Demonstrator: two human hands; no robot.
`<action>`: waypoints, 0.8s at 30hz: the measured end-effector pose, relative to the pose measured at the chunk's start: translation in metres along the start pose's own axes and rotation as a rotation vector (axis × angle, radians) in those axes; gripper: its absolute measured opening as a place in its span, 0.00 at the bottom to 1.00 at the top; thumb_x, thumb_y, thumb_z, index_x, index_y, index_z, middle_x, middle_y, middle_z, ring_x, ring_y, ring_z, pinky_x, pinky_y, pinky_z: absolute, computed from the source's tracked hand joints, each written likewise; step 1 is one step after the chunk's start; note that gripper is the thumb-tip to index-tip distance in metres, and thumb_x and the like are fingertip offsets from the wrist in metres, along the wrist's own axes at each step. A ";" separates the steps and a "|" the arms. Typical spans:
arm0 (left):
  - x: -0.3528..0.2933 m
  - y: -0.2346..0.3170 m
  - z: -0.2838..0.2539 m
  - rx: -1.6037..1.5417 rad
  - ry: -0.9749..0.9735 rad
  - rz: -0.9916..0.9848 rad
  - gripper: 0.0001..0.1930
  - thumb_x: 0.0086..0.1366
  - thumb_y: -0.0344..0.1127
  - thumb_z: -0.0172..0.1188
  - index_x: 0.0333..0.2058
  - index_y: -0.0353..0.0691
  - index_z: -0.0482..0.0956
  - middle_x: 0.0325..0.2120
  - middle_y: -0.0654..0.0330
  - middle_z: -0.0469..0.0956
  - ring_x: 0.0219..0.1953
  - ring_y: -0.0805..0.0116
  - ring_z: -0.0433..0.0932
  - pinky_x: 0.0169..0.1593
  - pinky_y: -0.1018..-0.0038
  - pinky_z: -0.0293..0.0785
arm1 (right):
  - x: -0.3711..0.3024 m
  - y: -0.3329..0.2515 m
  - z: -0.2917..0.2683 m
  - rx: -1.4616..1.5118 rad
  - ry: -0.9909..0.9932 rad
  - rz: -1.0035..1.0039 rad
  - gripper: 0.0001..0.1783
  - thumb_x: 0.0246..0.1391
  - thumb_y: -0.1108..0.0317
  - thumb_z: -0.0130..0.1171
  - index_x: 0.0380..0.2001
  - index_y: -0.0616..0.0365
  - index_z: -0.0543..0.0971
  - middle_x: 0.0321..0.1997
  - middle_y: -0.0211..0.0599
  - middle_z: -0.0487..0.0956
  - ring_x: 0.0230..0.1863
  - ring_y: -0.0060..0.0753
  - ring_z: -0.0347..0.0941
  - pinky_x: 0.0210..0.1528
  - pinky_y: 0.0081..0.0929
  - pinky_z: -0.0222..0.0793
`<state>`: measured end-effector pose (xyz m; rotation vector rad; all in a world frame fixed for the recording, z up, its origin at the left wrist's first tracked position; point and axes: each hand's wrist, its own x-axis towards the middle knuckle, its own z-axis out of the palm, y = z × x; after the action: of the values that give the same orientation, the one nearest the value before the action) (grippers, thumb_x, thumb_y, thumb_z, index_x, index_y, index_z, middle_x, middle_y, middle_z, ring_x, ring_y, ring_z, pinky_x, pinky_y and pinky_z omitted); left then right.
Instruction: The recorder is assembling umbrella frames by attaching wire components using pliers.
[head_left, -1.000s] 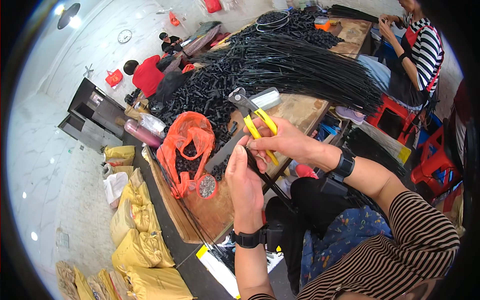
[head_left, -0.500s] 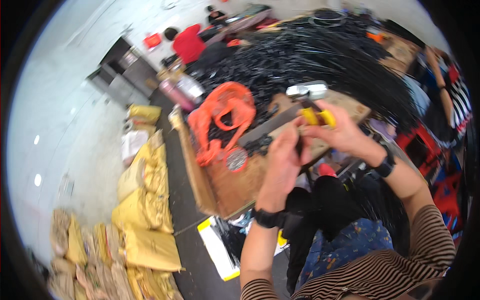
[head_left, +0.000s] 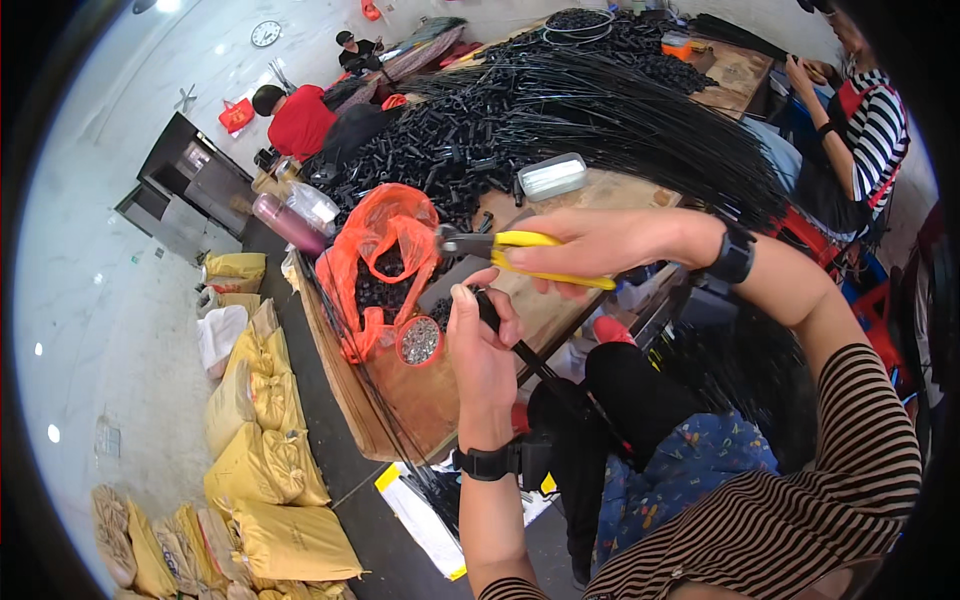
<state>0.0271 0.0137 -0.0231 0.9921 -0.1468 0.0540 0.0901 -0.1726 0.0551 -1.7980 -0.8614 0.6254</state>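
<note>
My right hand (head_left: 625,240) is wrapped round the yellow handles of a pair of pliers (head_left: 470,244), whose metal head points left above the wooden table (head_left: 440,400). Just below it, my left hand (head_left: 480,350) grips a slim black rod (head_left: 535,362) by its thicker black end. That rod slants down toward my lap. The pliers' head and the rod's end are apart. Near my left hand on the table stand a round red tub of small silvery parts (head_left: 419,341) and an orange-red plastic bag (head_left: 350,255) holding small black pieces.
A heap of black tubular pieces (head_left: 440,150) and long black rods (head_left: 670,130) covers the far table. A clear plastic box (head_left: 553,177) sits in front of it. Yellow sacks (head_left: 255,465) line the left floor. Co-workers sit at far left (head_left: 300,122) and right (head_left: 865,140).
My right hand has turned the pliers from pointing up to pointing left and shifted them left. My left hand has moved left and lower with the rod. The head view has turned slightly.
</note>
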 end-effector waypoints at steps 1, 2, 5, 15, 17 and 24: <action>-0.001 0.001 0.000 0.000 -0.001 0.004 0.20 0.72 0.53 0.41 0.42 0.42 0.71 0.23 0.68 0.68 0.20 0.79 0.59 0.26 0.80 0.54 | -0.007 0.001 -0.004 0.045 -0.053 0.085 0.23 0.66 0.49 0.43 0.47 0.60 0.70 0.25 0.25 0.69 0.26 0.14 0.71 0.25 0.14 0.69; -0.002 0.001 0.001 -0.030 0.011 -0.015 0.20 0.72 0.53 0.41 0.42 0.42 0.70 0.22 0.67 0.67 0.20 0.78 0.59 0.27 0.79 0.54 | -0.015 0.001 -0.008 0.041 -0.055 0.082 0.23 0.66 0.49 0.43 0.47 0.60 0.70 0.25 0.25 0.69 0.26 0.14 0.71 0.25 0.14 0.69; -0.003 0.000 -0.004 -0.061 0.049 -0.030 0.19 0.72 0.53 0.40 0.41 0.43 0.70 0.22 0.67 0.66 0.20 0.77 0.59 0.27 0.79 0.54 | -0.030 -0.003 -0.013 -0.008 -0.165 0.220 0.25 0.65 0.45 0.41 0.41 0.59 0.70 0.27 0.30 0.72 0.22 0.18 0.71 0.22 0.18 0.71; 0.000 0.000 -0.003 0.033 0.017 -0.027 0.19 0.72 0.52 0.41 0.41 0.41 0.67 0.24 0.64 0.67 0.21 0.76 0.60 0.27 0.78 0.56 | -0.023 -0.008 -0.006 -0.154 -0.214 0.356 0.24 0.66 0.49 0.42 0.44 0.61 0.70 0.29 0.31 0.74 0.26 0.20 0.74 0.28 0.19 0.71; -0.001 0.001 -0.003 -0.014 -0.009 -0.070 0.19 0.72 0.51 0.41 0.41 0.40 0.67 0.24 0.63 0.67 0.21 0.76 0.60 0.27 0.78 0.56 | -0.022 -0.005 -0.009 -0.102 -0.230 0.348 0.24 0.65 0.48 0.43 0.44 0.61 0.71 0.29 0.33 0.75 0.25 0.22 0.74 0.28 0.20 0.73; 0.000 -0.002 0.005 0.039 0.010 -0.033 0.19 0.73 0.51 0.40 0.42 0.39 0.67 0.25 0.63 0.68 0.21 0.77 0.61 0.27 0.77 0.57 | -0.017 -0.005 -0.022 -0.023 -0.265 0.356 0.25 0.64 0.49 0.45 0.48 0.61 0.72 0.33 0.36 0.77 0.30 0.25 0.76 0.33 0.21 0.74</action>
<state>0.0268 0.0085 -0.0225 1.0325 -0.1206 0.0319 0.0947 -0.1973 0.0685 -1.9342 -0.7257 1.1065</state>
